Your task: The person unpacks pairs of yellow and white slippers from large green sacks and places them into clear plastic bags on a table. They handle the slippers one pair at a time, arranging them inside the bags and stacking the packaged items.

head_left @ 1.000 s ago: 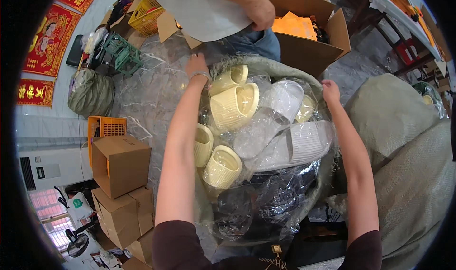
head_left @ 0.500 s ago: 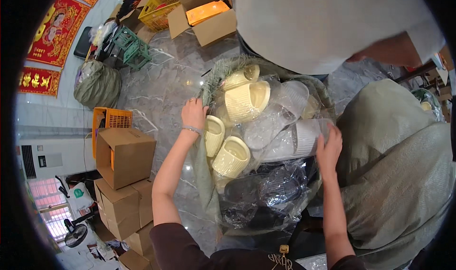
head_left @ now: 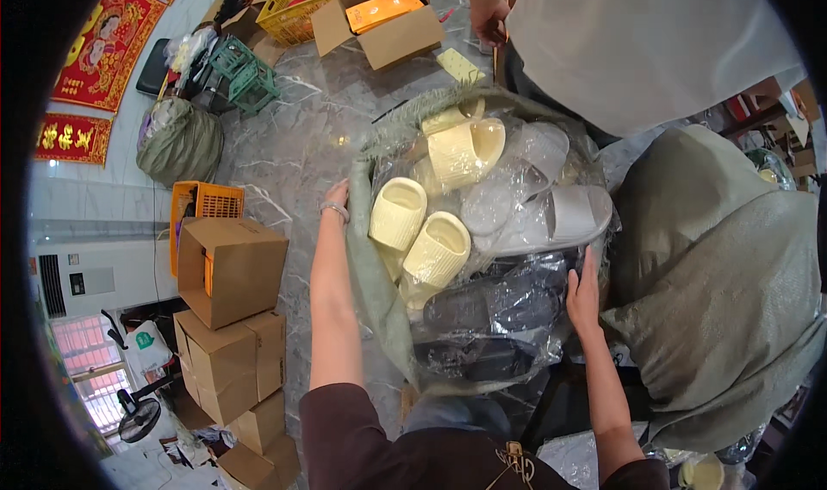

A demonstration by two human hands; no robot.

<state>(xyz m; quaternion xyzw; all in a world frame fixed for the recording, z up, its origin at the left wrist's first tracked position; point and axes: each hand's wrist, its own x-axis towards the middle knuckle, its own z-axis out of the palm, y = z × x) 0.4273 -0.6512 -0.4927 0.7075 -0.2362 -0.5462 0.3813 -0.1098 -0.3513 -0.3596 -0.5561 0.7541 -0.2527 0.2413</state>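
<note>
A grey-green woven sack point(head_left: 370, 292) stands open in front of me, full of slippers in clear plastic bags. Cream slippers point(head_left: 437, 249) lie on its left and far sides, pale grey ones point(head_left: 579, 214) at the right. Dark grey slippers point(head_left: 491, 305) fill the near part. My left hand point(head_left: 338, 197) is against the outside of the sack's left wall, its fingers mostly hidden. At the right side, my right hand point(head_left: 584, 296) rests with fingers outstretched along the edge of the bagged dark slippers, just below the pale grey pair.
A large covered grey-green sack point(head_left: 715, 292) bulges close on my right. Another person in a light top point(head_left: 637, 50) stands at the far side. Cardboard boxes point(head_left: 228, 361) are stacked at left; an open box point(head_left: 392, 42) and a yellow crate point(head_left: 293, 7) sit farther off.
My left hand has gone from the sack's rim to its outer left wall. My right hand has moved down and left, off the pale grey slipper. The other person's hand has come into view.
</note>
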